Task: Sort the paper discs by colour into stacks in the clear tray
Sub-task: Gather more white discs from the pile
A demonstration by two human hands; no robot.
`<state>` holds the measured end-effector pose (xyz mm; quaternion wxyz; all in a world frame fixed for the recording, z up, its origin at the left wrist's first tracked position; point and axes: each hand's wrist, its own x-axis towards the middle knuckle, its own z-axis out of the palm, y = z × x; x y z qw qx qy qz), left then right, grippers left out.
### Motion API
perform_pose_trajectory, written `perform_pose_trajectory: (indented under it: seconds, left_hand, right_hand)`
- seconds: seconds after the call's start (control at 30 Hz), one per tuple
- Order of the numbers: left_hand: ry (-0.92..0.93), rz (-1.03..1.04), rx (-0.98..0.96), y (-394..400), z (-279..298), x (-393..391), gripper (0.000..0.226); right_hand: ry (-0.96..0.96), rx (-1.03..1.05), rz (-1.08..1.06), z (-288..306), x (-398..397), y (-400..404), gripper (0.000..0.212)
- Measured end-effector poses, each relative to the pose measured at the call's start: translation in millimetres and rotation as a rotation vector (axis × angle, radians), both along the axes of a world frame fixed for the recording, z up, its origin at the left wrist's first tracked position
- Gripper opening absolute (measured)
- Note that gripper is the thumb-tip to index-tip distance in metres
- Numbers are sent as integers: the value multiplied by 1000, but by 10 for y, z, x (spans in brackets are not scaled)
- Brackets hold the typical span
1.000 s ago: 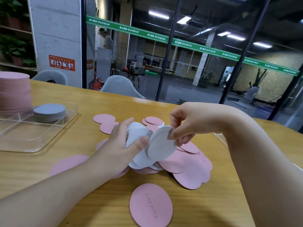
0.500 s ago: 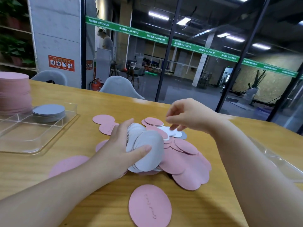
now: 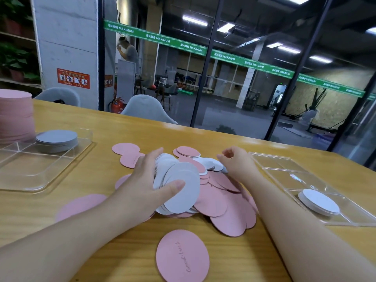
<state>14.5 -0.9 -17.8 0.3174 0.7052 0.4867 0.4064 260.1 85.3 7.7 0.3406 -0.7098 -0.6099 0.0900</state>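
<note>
Your left hand (image 3: 142,186) has its grip curled round a fanned sheaf of grey discs (image 3: 179,186), standing on edge over the pink pile (image 3: 221,202) mid-tabletop (image 3: 203,137), faces toward you. Your right hand (image 3: 238,163) pinches a grey disc (image 3: 213,164) lying flat.

Pink discs (image 3: 221,202), grey discs (image 3: 179,188) (one pink with script), clear tray (image 3: 30,180), yellow-wood table (image 3: 223,139).

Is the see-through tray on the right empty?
Not empty. The clear tray on the right holds a small stack of white discs in its near part; its far compartments look bare.
</note>
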Motion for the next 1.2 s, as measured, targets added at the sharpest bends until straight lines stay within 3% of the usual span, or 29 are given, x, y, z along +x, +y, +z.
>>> perform_pose_trajectory:
  seconds: [0.1, 0.27, 0.47, 0.53, 0.67, 0.77, 1.07, 1.2]
  left_hand:
    - [-6, 3, 9, -8, -1, 3, 92]
    - [-8, 4, 21, -2, 2, 13, 87]
    - [-6, -2, 13, -6, -6, -8, 95]
    - [-8, -3, 11, -7, -5, -6, 94]
    - [-3, 4, 7, -6, 5, -2, 98]
    - [-5, 4, 5, 4, -4, -6, 100]
    - [0, 7, 7, 2, -7, -14, 108]
    - [0, 4, 13, -3, -13, -14, 104]
  right_hand:
    - [-3, -38, 24, -86, -69, 57, 43]
    - [-175, -154, 91, -117, -136, 67, 61]
    - [-298, -293, 119, -113, -141, 84, 59]
    - [-286, -297, 138, -100, -150, 74, 67]
    - [-273, -284, 129, -86, -143, 68, 49]
    - [-229, -256, 114, -87, -147, 81, 52]
    - [149, -105, 119, -107, -149, -2, 66]
    - [134, -18, 138, -83, -127, -27, 48]
